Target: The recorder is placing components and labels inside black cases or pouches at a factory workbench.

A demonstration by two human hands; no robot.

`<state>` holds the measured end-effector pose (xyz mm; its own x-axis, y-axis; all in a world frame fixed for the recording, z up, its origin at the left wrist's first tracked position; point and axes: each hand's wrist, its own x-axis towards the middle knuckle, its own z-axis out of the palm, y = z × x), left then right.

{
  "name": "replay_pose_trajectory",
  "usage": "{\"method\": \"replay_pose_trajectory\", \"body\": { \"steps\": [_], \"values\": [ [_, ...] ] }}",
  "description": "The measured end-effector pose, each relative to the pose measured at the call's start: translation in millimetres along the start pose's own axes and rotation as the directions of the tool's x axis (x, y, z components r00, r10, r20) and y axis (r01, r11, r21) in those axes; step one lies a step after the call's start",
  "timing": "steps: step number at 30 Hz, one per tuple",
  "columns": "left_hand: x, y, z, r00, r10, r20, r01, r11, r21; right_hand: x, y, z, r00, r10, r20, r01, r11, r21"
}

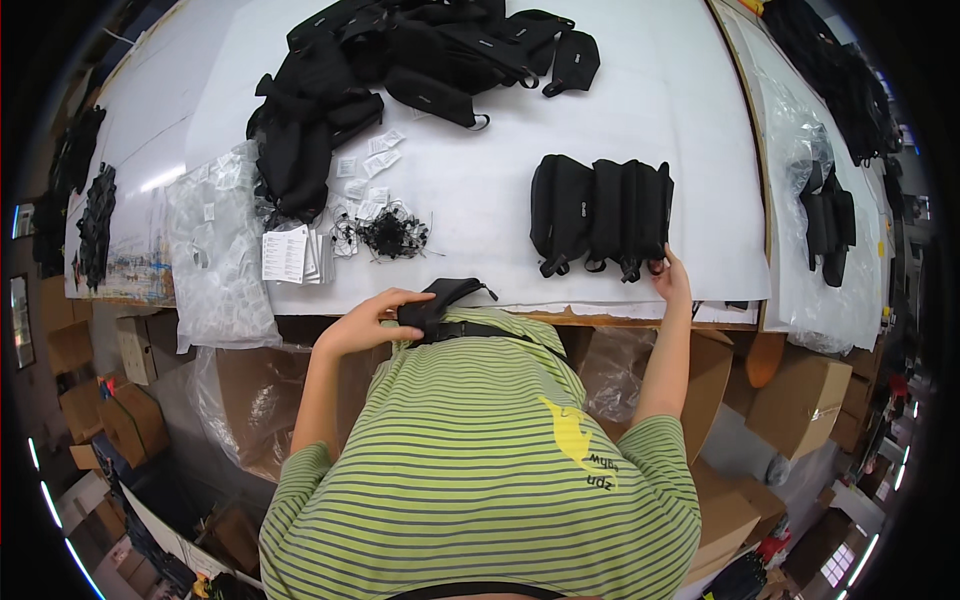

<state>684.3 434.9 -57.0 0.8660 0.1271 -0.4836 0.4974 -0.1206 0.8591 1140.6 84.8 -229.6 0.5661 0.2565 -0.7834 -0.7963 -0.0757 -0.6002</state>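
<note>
My left hand is closed round one end of a small black zip pouch, its thumb underneath and fingers on top. That pouch lies at the table's front edge, close against my striped shirt, with its zip-pull end pointing right. Farther right, my right hand pinches the near end of the rightmost black pouch in a row of several. These stand side by side, their loops toward me. Part of my right fingers is hidden at the pouch's lower corner.
A large heap of black pouches covers the far left of the white table. Nearer lie a tangle of black cords, white sachets, a stack of printed cards and a clear plastic bag. Cardboard boxes sit below.
</note>
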Motion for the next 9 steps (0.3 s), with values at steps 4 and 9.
{"method": "replay_pose_trajectory", "body": {
  "steps": [4, 9],
  "values": [
    [3.6, 4.4, 0.5, 0.983, -0.067, -0.173, 0.056, 0.996, -0.071, -22.0, -22.3, 22.8, 0.987, -0.037, -0.157, -0.024, 0.928, -0.372],
    [16.1, -0.7, -5.7, 0.925, 0.055, -0.375, -0.121, 0.98, -0.155, -8.0, -29.5, 0.8, 0.816, -0.501, -0.287, 0.07, 0.58, -0.812]
  ]
}}
